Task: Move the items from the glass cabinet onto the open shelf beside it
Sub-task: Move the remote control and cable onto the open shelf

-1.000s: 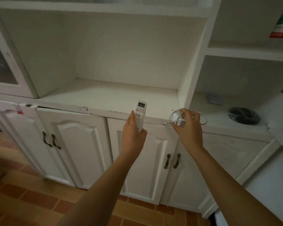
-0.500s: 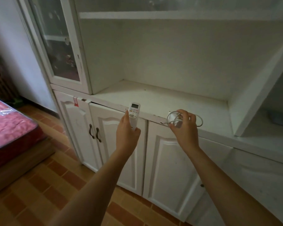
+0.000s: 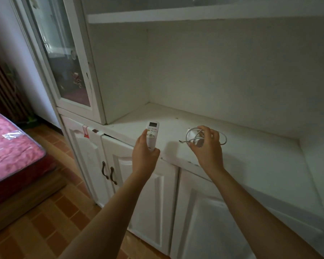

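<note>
Both my hands have come forward over the shelf's front edge since a moment ago, and my view has swung left, bringing more of the bed into sight. White shelf (image 3: 241,146) lies broad and bare in front of me, with the glass cabinet (image 3: 64,58) at its left end and the pink bed (image 3: 9,146) further left on the tiled floor. My left hand (image 3: 144,157) is closed around the remote (image 3: 152,134), held upright over the shelf edge. My right hand (image 3: 207,146) pinches the coiled white cable (image 3: 193,136) just above the shelf surface.
</note>
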Demonstrator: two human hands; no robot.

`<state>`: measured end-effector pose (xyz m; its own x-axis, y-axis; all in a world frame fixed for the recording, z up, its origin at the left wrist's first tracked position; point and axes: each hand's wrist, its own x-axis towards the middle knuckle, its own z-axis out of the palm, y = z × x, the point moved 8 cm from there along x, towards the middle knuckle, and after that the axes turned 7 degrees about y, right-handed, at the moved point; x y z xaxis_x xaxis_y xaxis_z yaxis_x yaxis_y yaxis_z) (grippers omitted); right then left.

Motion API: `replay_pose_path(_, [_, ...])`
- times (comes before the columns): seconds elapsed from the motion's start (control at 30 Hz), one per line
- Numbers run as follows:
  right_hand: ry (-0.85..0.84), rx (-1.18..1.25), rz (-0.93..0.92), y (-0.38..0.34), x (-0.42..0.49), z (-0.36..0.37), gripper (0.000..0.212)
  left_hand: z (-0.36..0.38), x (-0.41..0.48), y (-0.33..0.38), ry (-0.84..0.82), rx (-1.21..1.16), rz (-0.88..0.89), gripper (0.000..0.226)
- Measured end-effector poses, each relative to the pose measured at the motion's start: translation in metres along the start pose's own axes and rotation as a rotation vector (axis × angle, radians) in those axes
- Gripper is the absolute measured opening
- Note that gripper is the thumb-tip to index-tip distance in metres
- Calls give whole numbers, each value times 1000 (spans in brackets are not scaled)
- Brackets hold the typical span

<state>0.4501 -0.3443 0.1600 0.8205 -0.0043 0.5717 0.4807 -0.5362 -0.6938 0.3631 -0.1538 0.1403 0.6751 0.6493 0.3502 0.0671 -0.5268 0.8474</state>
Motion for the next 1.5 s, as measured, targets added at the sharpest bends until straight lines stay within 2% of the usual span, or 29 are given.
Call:
replay_pose_path(0.27, [-58, 21, -5, 22, 69, 66, 51, 39, 76, -16, 49, -9, -28, 67])
replay_pose_path(0.57, [-61, -28, -14, 31, 115, 122, 52, 67, 153, -37, -3, 3, -22, 64])
replay_pose_path(0.83, [3, -96, 10, 30, 157, 186, 57, 95, 247, -64, -162, 23, 36, 63])
replay_pose_path(0.97, [62, -147, 79, 31, 178, 217, 57, 114, 297, -76, -248, -14, 101, 61])
replay_pose_path(1.2, [34, -178, 161, 31, 200, 270, 57, 155, 346, -107, -426, 71, 119, 66])
replay_pose_path(1.5, [-17, -244, 210, 41, 206, 303, 53, 174, 365, -125, -434, 83, 197, 70])
